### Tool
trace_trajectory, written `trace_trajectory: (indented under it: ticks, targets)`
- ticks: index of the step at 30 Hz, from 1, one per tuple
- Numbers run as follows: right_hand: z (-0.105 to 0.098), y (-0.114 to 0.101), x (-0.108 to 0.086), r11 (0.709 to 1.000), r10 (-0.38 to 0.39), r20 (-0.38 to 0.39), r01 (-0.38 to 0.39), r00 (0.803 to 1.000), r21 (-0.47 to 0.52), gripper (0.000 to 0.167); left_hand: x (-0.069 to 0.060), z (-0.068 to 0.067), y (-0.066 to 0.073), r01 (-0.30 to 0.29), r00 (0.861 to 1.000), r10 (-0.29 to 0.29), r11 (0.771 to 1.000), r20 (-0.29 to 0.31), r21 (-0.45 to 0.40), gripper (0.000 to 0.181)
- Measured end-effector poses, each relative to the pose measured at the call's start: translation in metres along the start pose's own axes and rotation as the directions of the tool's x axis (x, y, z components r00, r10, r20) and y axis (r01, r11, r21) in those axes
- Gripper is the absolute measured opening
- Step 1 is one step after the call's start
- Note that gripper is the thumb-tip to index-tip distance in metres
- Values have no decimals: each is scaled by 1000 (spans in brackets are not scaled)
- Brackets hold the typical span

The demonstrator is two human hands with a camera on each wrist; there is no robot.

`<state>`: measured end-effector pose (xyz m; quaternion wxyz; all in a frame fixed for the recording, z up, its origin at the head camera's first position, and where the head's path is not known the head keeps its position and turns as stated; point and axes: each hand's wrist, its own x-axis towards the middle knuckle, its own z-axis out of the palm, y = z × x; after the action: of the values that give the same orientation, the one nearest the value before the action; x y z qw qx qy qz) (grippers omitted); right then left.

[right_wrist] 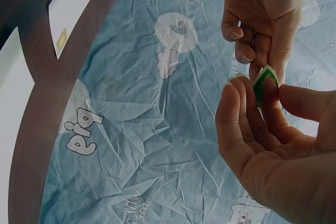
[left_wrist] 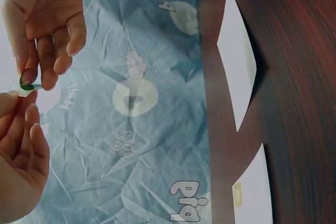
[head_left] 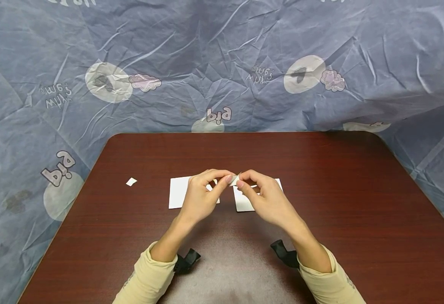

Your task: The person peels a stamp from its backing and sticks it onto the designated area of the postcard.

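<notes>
Above the table, both hands meet at a small piece of paper (head_left: 234, 181), pale on one side and green on the other, perhaps a sticker. My left hand (head_left: 200, 196) pinches one side of it between thumb and fingertip. The thumb and forefinger of my right hand (head_left: 269, 200) pinch the other side. In the right wrist view the green face of the paper (right_wrist: 259, 96) shows at the fingertips. Beneath the left hand lies a white card (head_left: 178, 193), which bears a small yellow mark (left_wrist: 238, 194). A second white card (head_left: 243, 203) lies under the right hand, partly hidden.
A small white scrap of paper (head_left: 131, 181) lies on the left of the dark wooden table (head_left: 358, 202). A blue printed cloth (head_left: 222, 55) hangs behind the far edge. Black wrist mounts (head_left: 188, 260) sit below both wrists.
</notes>
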<state>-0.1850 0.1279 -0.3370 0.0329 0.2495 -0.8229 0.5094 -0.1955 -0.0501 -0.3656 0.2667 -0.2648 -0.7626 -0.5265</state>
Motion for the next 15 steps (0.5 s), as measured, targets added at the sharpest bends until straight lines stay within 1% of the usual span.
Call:
trace_trajectory:
  ticks: [5,15]
  targets:
    - [0,0,0,1000,-4,0,4,1000,8,6,0,0,1,10,1000,-10,1000,0,-11,7]
    - [-1,0,-1,1000,-8,-2,8,1000,-5,8,1,-3,0,21,1000,-21,999,-4,-28,7]
